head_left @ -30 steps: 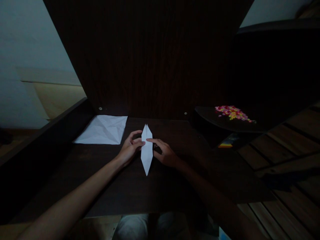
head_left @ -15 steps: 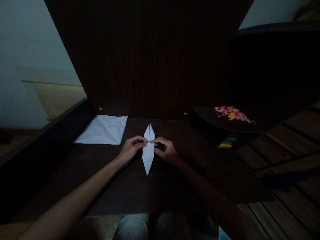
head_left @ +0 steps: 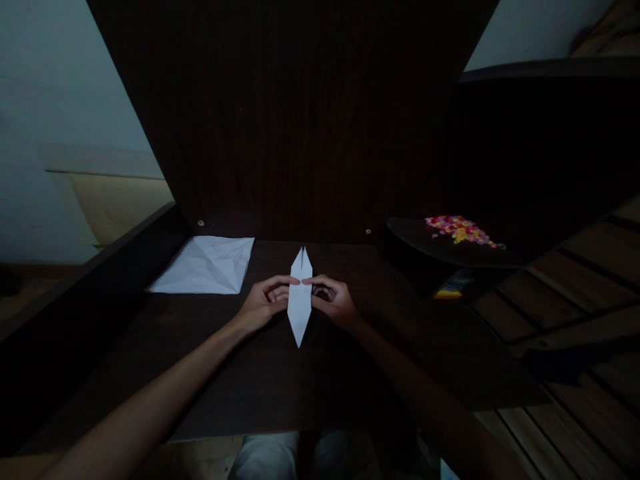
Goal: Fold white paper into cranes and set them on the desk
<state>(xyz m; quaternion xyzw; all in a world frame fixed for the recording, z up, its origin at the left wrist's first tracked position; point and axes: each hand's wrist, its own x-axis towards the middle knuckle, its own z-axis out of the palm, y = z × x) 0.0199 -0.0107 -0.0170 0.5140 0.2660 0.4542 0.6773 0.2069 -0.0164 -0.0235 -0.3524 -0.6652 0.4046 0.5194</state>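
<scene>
Between my two hands is a narrow piece of folded white paper, pointed at its near end and split into two points at its far end. My left hand grips its left edge, with the index fingertip on top near the middle and the thumb at the side. From the right, my right hand grips the opposite edge the same way, its index fingertip almost meeting the left one. What the other fingers do behind the paper is partly hidden.
Creased white paper sheets lie at the back left of the dark wooden desk. On a raised curved shelf to the right is a pile of small colourful pieces. A side panel borders the left.
Both index fingertips still press the paper's middle. My left thumb has shifted lower along the left edge. The view has tilted slightly, and the paper sits a little further right in it.
</scene>
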